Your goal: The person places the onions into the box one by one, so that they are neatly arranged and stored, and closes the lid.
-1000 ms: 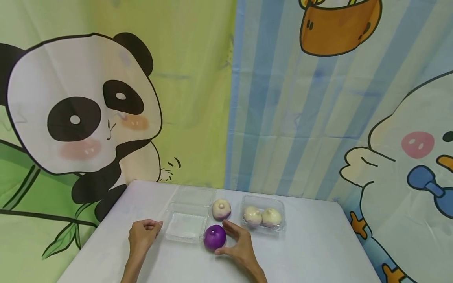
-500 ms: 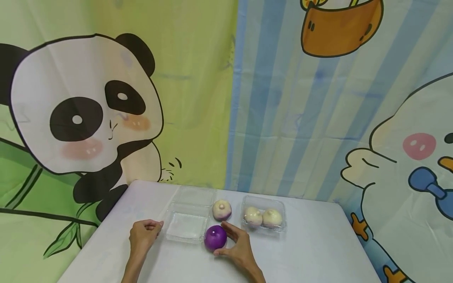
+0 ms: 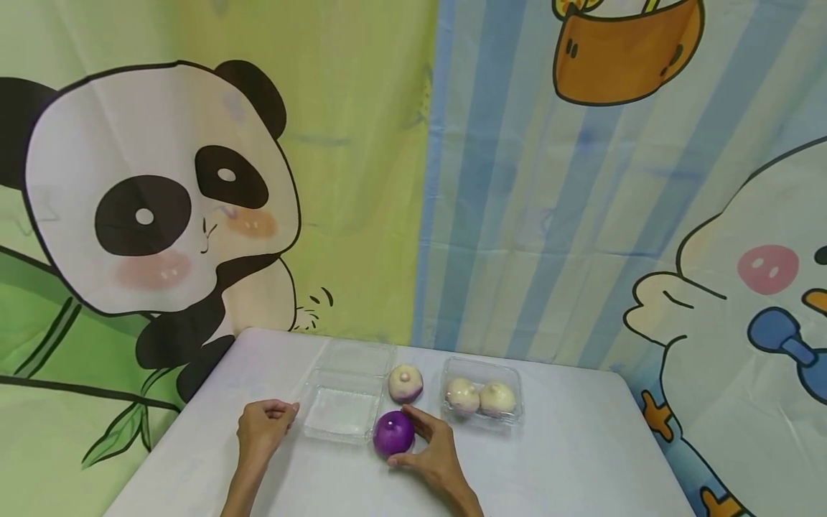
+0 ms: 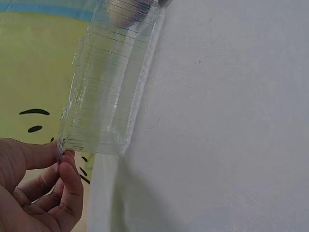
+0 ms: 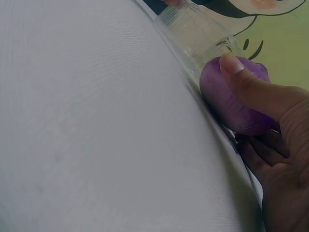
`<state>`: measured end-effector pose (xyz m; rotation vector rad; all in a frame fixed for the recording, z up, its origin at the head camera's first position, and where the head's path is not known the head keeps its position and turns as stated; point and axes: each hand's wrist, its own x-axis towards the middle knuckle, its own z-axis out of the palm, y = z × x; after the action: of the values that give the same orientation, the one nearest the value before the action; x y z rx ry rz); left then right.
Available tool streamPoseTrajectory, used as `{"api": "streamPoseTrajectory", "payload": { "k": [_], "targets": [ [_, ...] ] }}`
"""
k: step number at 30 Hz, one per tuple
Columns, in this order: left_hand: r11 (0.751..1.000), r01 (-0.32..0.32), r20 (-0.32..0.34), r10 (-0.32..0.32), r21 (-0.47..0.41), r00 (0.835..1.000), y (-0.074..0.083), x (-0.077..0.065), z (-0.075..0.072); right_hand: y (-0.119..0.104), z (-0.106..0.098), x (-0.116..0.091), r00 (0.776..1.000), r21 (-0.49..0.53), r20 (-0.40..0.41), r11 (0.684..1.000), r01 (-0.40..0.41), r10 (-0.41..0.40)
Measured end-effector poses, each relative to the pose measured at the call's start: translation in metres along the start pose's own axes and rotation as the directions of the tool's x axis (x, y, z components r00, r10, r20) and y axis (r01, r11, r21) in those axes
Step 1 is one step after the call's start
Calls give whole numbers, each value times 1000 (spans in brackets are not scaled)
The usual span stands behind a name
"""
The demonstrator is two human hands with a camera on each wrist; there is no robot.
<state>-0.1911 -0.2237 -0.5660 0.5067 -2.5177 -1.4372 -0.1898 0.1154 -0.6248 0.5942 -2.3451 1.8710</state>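
Observation:
A clear plastic clamshell box (image 3: 342, 413) lies with its lid folded back on the table. At its left edge, my left hand (image 3: 263, 429) pinches the rim between thumb and fingers, as the left wrist view shows. To the right of the box sits a glossy, round purple vegetable (image 3: 393, 434), its exact kind unclear. My right hand (image 3: 436, 450) holds it from the right, thumb in front and fingers behind; in the right wrist view the thumb (image 5: 234, 67) presses on its skin. Behind it rests a cream vegetable with a purple underside (image 3: 405, 383).
Right of the middle stands a second clear box (image 3: 481, 391) holding two cream vegetables with faint purple undersides. The white table (image 3: 568, 445) ends at a hanging curtain (image 3: 362, 215) printed with a panda and a bird.
My right hand has shifted very slightly left around the purple vegetable. The left hand keeps its pinch on the box edge, and the view has drifted a little.

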Motion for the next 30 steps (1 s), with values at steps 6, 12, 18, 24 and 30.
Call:
{"api": "streamPoseTrajectory", "payload": {
  "k": [6, 12, 18, 24, 30],
  "targets": [
    [1000, -28, 4, 28, -2, 1000, 2, 0, 0, -1, 0, 0, 999, 6, 1, 999, -38, 38],
    [999, -34, -2, 34, 9, 999, 2, 1, 0, -2, 0, 1, 998, 4, -7, 998, -57, 57],
    [1000, -17, -2, 17, 10, 1000, 3, 0, -1, -1, -1, 1, 999, 7, -3, 999, -40, 40],
    [1000, -26, 6, 26, 11, 1000, 2, 0, -1, -1, -4, 0, 1000, 16, 3, 1000, 16, -16],
    [1000, -18, -5, 18, 18, 1000, 1, 1, -1, -2, -5, -1, 1000, 30, -5, 999, -20, 20]
  ]
}}
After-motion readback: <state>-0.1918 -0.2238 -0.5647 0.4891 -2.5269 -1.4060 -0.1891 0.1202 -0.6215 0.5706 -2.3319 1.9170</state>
